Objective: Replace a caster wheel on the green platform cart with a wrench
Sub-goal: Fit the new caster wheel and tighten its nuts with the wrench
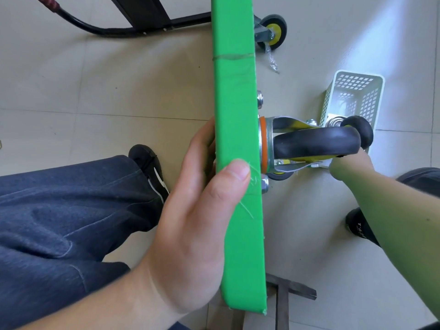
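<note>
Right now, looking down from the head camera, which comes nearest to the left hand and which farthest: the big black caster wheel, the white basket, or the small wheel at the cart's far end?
From the left hand, which grips the green cart edge:
1. Black caster wheel, just right of the edge.
2. White basket, further right on the floor.
3. Far-end small wheel, up at the top.

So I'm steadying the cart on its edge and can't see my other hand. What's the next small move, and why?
Probably draw the right hand back into view, with whatever it picked up. It reaches behind the black caster wheel toward the white basket, fingers hidden. The left hand grips the green platform, and nuts still flank the caster.
</note>
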